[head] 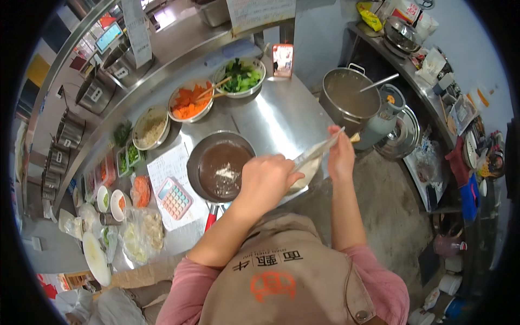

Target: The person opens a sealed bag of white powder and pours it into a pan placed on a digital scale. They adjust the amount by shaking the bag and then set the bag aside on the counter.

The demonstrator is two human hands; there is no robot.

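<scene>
My left hand (268, 180) grips one end of a pale, flat, film-like item (319, 152), perhaps a bag, just right of a dark frying pan (207, 162). The item's far end is pinched in my right hand (340, 152), near the steel table's right edge. Pale, rounded material shows below it; whether it is a bag's side or a bowl is unclear. Brown liquid with a bright reflection covers the pan's bottom, and its red handle (211, 218) points towards me. Behind the pan stand bowls of chopped greens (240, 77), sliced carrots with chopsticks (191, 100) and pale shreds (150, 128).
A large steel pot (351, 95) with a ladle stands beyond the table (276, 118), beside a gas cylinder (380, 122). A phone (282, 60) stands upright at the back. Left lie a pink calculator (174, 198) on paper, bagged food and a white lid or plate (96, 259). Another person sits lower left.
</scene>
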